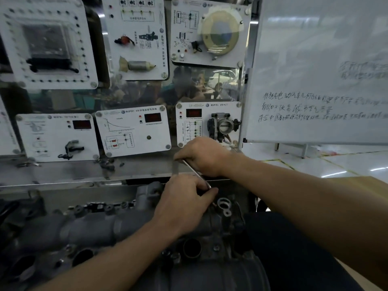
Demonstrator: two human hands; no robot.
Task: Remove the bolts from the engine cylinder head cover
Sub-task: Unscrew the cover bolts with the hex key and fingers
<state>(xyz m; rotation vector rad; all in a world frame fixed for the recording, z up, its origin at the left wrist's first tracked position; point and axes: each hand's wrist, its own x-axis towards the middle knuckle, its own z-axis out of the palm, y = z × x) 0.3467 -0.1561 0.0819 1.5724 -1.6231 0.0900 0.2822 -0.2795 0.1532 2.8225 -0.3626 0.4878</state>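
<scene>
Head view, hands (184,198) (204,157) gripping tool (196,174), cover (220,220) beneath

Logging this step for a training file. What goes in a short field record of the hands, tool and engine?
right hand: grips the tool's upper end
left hand: pinches the tool's lower end, over the engine
tool: thin metal rod, slanted
engine: dark, below both hands
behind: panels, whiteboard

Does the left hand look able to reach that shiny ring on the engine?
Probably yes: the left hand lies right beside the ring with nothing between, though it is holding the thin tool.
</scene>
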